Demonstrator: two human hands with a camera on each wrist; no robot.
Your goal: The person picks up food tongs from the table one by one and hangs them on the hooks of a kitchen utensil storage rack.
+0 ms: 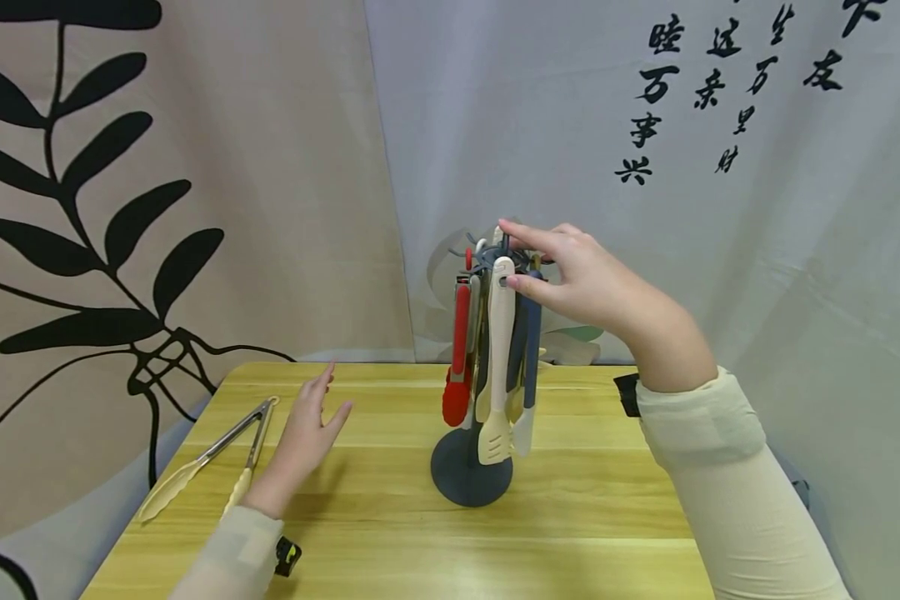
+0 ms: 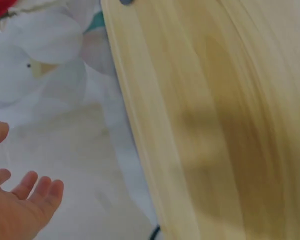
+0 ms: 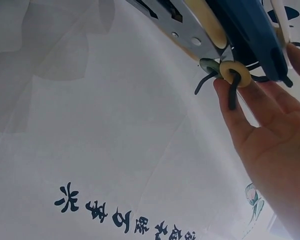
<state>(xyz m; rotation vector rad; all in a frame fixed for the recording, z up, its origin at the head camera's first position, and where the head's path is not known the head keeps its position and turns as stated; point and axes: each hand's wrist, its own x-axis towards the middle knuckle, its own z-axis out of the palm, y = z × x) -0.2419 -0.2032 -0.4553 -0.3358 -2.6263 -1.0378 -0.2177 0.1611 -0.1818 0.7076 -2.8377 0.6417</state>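
A dark grey utensil stand (image 1: 471, 475) holds several hanging kitchen tools. On its front side hangs a cream slotted turner (image 1: 499, 367), beside red tongs (image 1: 461, 350) and a blue-handled tool (image 1: 532, 342). My right hand (image 1: 570, 271) reaches over the stand's top with extended fingers; the thumb touches the turner's handle near its hole. In the right wrist view, the fingertips lie among the hooks, by a yellow ring (image 3: 243, 80) and a blue handle (image 3: 255, 40). My left hand (image 1: 303, 433) hovers over the table with nothing held, fingers spread, near cream-tipped tongs (image 1: 221, 442).
The wooden table (image 1: 585, 517) has its far edge close to a hanging cloth (image 1: 300, 167) with printed leaves and black characters. The loose tongs lie spread apart at the table's left side. The stand's round base rests toward the table's middle.
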